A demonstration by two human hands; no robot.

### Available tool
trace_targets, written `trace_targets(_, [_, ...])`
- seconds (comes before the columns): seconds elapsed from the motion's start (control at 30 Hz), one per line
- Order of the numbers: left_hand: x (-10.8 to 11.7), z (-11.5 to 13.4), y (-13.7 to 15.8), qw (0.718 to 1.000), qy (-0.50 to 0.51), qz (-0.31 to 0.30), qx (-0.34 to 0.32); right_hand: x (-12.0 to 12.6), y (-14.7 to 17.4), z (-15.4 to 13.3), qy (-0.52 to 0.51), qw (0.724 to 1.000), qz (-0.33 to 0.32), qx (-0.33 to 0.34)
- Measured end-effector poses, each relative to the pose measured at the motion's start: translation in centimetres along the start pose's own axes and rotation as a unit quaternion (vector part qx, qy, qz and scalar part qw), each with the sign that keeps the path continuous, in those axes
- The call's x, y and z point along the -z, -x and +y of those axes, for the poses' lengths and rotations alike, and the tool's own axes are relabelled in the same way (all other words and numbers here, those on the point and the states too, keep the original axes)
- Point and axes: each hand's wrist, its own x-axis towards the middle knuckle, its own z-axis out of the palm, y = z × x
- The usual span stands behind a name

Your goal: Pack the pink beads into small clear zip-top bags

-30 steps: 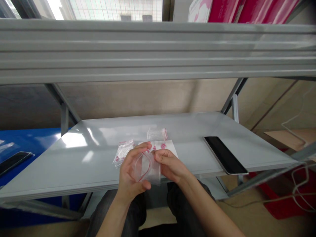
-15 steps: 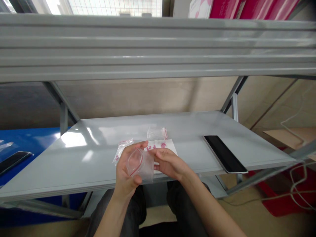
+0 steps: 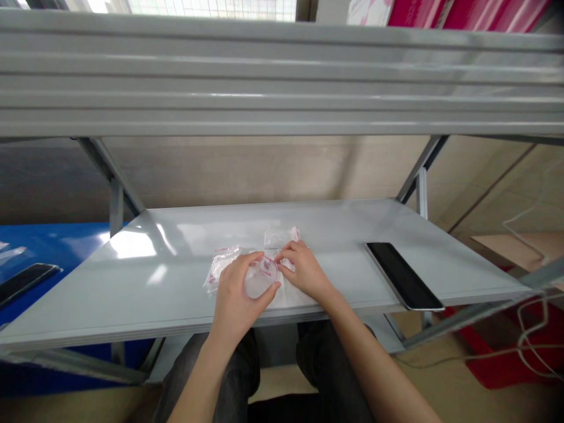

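Note:
My left hand (image 3: 240, 294) holds a clear zip bag (image 3: 259, 285) between thumb and fingers, its red-lined mouth spread into a round opening facing right. At that mouth, my right hand (image 3: 304, 270) has its thumb and fingertips drawn together over a white sheet (image 3: 293, 296); what they pinch, if anything, is too small to make out. Small pink-red pieces show near the fingertips, partly covered by the hands. Left of the bag lie other clear bags (image 3: 222, 264) with pink bits in them. Behind my right hand rests another clear zip bag (image 3: 279, 236).
A black-screened tablet (image 3: 403, 276) lies on the right of the grey table (image 3: 176, 305). A dark phone (image 3: 26, 279) rests on a blue surface (image 3: 83, 235) at left. A grey metal beam (image 3: 282, 82) crosses above the table, with pink-red boxes (image 3: 467, 14) over it.
Both hands have moved forward, over the sheet. The bag's mouth has turned from facing left to facing right. My right hand has gone from beside the bag to its mouth, fingertips closing.

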Motion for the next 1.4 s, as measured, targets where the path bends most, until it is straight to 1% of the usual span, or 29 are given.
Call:
trace_targets(0.07, [-0.2,0.1,0.1,0.999,0.033,-0.017,0.008,-0.2,-0.1,-0.2,0.03,0.999,-0.019,0.02])
trace_targets(0.17, [-0.2,0.1,0.1,0.997,0.066,-0.028,0.022,-0.3,0.0,0.0,0.04,0.998,-0.03,0.027])
trace_targets(0.37, [-0.3,-0.2,0.1,0.997,0.058,-0.024,0.034,-0.4,0.1,0.3,0.038,0.997,-0.047,0.046])
trace_targets(0.43, [-0.4,-0.1,0.1,0.997,0.059,-0.017,0.039,-0.1,0.2,0.1,0.005,0.998,-0.027,0.055])
trace_targets(0.5, [-0.5,0.0,0.2,0.997,0.059,-0.011,0.048,0.5,0.2,-0.3,-0.067,0.996,0.019,0.054])
trace_targets(0.57, [-0.7,0.3,0.3,0.997,0.06,-0.014,0.055,1.3,0.4,-1.0,-0.159,0.984,0.066,0.048])
trace_targets(0.6, [-0.8,0.4,0.3,0.996,0.061,-0.017,0.056,1.7,0.4,-1.4,-0.199,0.976,0.08,0.045])
trace_targets(0.63, [-0.9,0.5,0.3,0.996,0.063,-0.022,0.057,2.0,0.5,-1.9,-0.23,0.969,0.083,0.045])
trace_targets(0.7, [-1.1,0.7,0.4,0.995,0.07,-0.031,0.06,2.5,0.7,-2.6,-0.259,0.962,0.07,0.052])
trace_targets(0.77, [-1.2,0.7,0.5,0.994,0.076,-0.033,0.065,2.5,0.7,-2.9,-0.267,0.961,0.042,0.062])
trace_targets(0.83, [-1.2,0.6,0.5,0.994,0.079,-0.033,0.071,2.4,0.6,-2.6,-0.27,0.96,0.041,0.064])
trace_targets(0.9, [-1.0,0.5,0.5,0.993,0.083,-0.028,0.076,2.0,0.4,-1.7,-0.236,0.967,0.084,0.042])
trace_targets(0.97, [-0.9,0.3,0.5,0.992,0.093,-0.01,0.086,1.4,0.2,-0.7,-0.132,0.984,0.116,0.011])
trace_targets(1.0, [-0.9,0.2,0.5,0.991,0.098,0.006,0.091,1.1,0.1,-0.3,-0.065,0.992,0.111,-0.004])
trace_targets(1.07, [-0.9,0.1,0.6,0.988,0.105,0.04,0.101,0.4,0.0,0.3,0.053,0.996,0.071,-0.029])
trace_targets(1.13, [-0.9,0.1,0.6,0.986,0.11,0.063,0.109,-0.3,-0.1,0.3,0.114,0.992,0.034,-0.041])
trace_targets(1.2, [-0.8,0.2,0.6,0.985,0.112,0.07,0.111,-0.8,-0.1,0.1,0.137,0.99,0.02,-0.038])
trace_targets(1.27, [-0.8,0.3,0.6,0.985,0.113,0.065,0.11,-1.1,-0.1,-0.1,0.144,0.989,0.014,-0.036])
trace_targets(1.4, [-0.8,0.4,0.4,0.986,0.102,0.054,0.116,-1.0,-0.1,0.1,0.121,0.991,0.026,-0.043])
